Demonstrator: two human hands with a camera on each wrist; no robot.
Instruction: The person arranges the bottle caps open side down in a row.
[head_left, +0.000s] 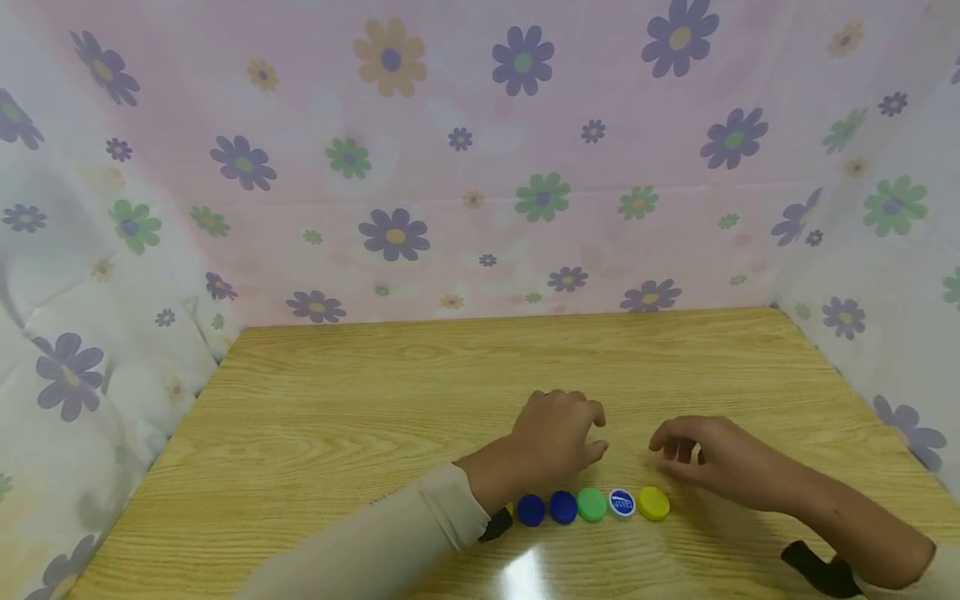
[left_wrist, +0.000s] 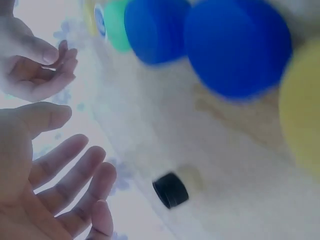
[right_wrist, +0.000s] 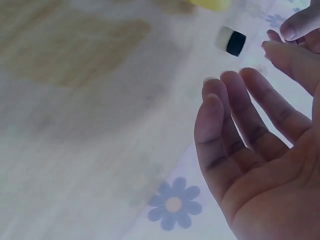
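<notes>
My left hand (head_left: 558, 437) hovers over the table behind a row of bottle caps, fingers loosely bent and holding nothing. To the right, my right hand (head_left: 720, 462) hangs in the air with relaxed fingers, also holding nothing. The row runs from two dark blue caps (head_left: 531, 510) through a green cap (head_left: 592, 504) and a white-and-blue cap (head_left: 622, 502) to a yellow cap (head_left: 653, 503). Another yellow cap (left_wrist: 305, 107) at the left end is mostly hidden by my left wrist in the head view. A black cap (left_wrist: 171, 190) lies apart, beyond my left hand.
The wood-grain table (head_left: 337, 392) is enclosed by flowered cloth (head_left: 450, 167) at the back and both sides. Dark wrist straps (head_left: 821, 571) sit at both sleeves. Light glares off the table's front.
</notes>
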